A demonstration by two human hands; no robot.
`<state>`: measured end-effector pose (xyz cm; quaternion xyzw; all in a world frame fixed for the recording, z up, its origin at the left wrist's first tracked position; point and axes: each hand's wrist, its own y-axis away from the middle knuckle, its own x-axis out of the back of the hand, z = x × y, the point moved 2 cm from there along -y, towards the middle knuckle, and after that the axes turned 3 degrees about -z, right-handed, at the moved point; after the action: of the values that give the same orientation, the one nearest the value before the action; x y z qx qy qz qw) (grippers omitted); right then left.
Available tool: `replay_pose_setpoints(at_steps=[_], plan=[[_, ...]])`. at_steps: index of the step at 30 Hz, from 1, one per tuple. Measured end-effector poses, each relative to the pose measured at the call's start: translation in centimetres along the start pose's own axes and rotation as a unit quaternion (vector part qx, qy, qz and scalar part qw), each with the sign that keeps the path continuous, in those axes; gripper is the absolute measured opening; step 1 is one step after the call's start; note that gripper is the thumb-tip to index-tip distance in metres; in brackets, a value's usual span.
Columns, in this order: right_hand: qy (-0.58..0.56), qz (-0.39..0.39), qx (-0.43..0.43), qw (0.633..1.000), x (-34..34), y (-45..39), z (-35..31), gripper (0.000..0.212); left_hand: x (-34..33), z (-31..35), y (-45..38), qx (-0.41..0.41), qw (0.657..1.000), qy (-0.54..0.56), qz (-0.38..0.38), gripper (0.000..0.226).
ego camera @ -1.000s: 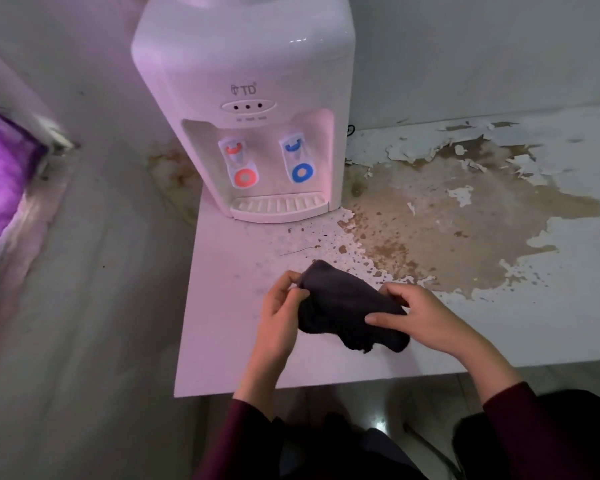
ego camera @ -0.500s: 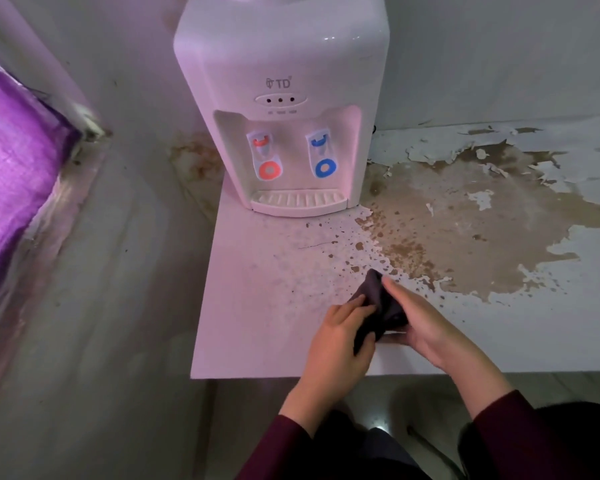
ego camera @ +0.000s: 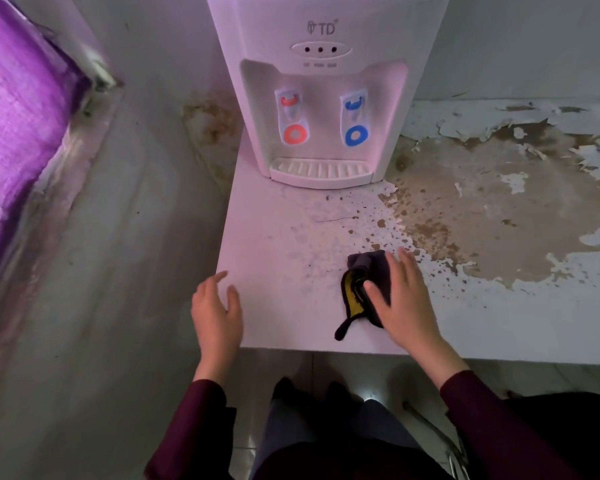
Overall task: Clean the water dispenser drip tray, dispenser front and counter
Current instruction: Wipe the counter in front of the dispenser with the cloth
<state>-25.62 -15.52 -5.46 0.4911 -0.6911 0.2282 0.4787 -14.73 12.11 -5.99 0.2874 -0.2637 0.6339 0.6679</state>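
A white water dispenser (ego camera: 321, 39) stands at the back of the white counter (ego camera: 267, 244), with a red tap (ego camera: 293, 121), a blue tap (ego camera: 355, 121) and a ribbed drip tray (ego camera: 321, 169) at its foot. A folded dark cloth (ego camera: 359, 289) with a yellow inner side lies near the counter's front edge. My right hand (ego camera: 400, 299) presses flat on the cloth with straight fingers. My left hand (ego camera: 217, 310) hovers over the counter's front left corner, fingers relaxed and holding nothing.
The counter's coating is peeled into a large brown patch (ego camera: 482, 209) right of the dispenser, with small flecks spreading toward the cloth. A grey wall (ego camera: 118, 237) borders the counter's left side, with a purple curtain (ego camera: 18, 109) beyond. Tiled floor lies below the front edge.
Both hands were folding the cloth together. Now my left hand has let go and moved left, and my right hand presses the folded cloth on the counter. The view has come closer to the dispenser.
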Motion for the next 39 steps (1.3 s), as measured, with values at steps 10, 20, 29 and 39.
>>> replay_pose_setpoints(at_steps=[10, 20, 29, 39], plan=[[0.131, -0.017, -0.002, 0.991, -6.2, -5.5, -1.7, 0.065, -1.9, -5.3, -1.3, 0.09, 0.993, -0.008, -0.074, 0.028], [0.139, -0.067, 0.229, 0.961, -9.4, 0.8, -5.5, 0.06, -2.0, -6.0, -1.1, 0.088, 0.994, 0.029, -0.066, 0.032], [0.116, 0.009, -0.025, 0.993, -3.0, 2.8, 8.1, 0.056, -2.0, -6.4, -1.4, 0.092, 0.991, 0.073, -0.069, 0.031], [0.078, 0.008, -0.029, 0.996, -9.4, -0.1, -7.8, 0.058, -1.1, -6.6, -2.2, 0.143, 0.95, 0.231, -0.155, 0.018]])
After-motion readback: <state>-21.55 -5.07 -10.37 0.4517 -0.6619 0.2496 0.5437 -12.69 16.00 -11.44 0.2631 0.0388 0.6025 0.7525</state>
